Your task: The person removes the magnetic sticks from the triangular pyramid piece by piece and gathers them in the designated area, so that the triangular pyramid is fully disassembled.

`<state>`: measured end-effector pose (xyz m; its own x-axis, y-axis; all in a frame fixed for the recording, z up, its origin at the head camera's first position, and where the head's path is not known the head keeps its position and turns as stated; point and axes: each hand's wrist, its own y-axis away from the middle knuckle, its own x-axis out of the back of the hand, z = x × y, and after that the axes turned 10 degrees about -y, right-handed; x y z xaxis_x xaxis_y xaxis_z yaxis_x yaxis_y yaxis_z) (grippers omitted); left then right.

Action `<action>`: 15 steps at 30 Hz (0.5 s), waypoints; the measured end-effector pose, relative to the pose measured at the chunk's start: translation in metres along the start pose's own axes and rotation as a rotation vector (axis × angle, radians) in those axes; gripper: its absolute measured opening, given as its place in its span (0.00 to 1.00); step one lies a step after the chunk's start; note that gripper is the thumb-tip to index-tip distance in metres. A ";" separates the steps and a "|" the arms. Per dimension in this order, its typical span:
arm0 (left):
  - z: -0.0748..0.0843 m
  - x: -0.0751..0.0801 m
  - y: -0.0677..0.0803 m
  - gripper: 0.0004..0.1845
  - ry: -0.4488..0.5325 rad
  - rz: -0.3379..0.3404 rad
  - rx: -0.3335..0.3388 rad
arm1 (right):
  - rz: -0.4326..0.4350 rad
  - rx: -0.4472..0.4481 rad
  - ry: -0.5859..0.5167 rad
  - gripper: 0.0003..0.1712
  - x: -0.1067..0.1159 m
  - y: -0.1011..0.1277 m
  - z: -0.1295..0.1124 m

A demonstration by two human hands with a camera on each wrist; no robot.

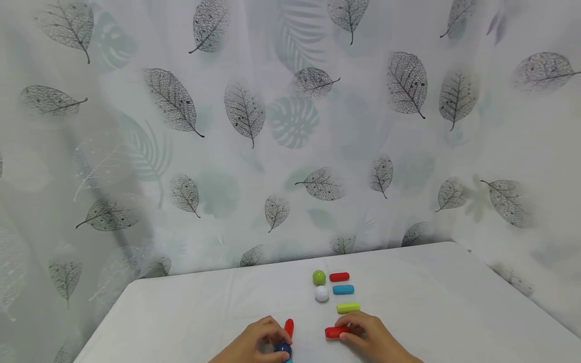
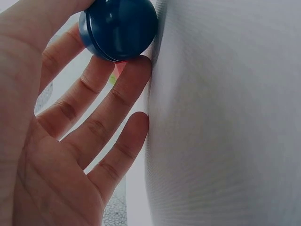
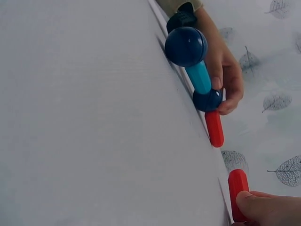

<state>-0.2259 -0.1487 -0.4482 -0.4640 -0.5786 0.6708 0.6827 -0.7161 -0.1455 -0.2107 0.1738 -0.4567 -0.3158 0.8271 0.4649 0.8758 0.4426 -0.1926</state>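
A chain of pieces lies at the near edge of the table (image 1: 204, 302), left of centre: a dark blue ball (image 3: 186, 46), a light blue rod (image 3: 199, 77), a second dark blue ball (image 3: 208, 100) and a red rod (image 3: 214, 128), joined end to end, the red rod pointing toward the far edge. The left hand (image 1: 254, 343) holds the second dark blue ball between thumb and fingertips; the other fingers lie fairly straight, tips on the table. Just to the right, apart from the chain, lies a second red rod (image 1: 335, 332); the right hand (image 1: 369, 338) rests on its right end, thumb pressed on top, the grip of the other fingers hidden. Farther toward the far edge, in a column: a lime green rod (image 1: 348, 307), a blue rod (image 1: 343, 289), another red rod (image 1: 339, 276). Left of these sit a white ball (image 1: 321, 294) and a green ball (image 1: 319, 277). A leaf-print curtain (image 1: 290, 126) hangs behind the table.
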 end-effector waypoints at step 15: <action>0.000 -0.001 0.000 0.09 0.015 0.002 -0.012 | 0.115 -0.049 0.082 0.14 0.019 0.009 0.009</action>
<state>-0.2258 -0.1482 -0.4487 -0.4713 -0.5859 0.6592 0.6767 -0.7196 -0.1557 -0.2124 0.1965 -0.4568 -0.1828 0.8397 0.5113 0.9219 0.3272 -0.2076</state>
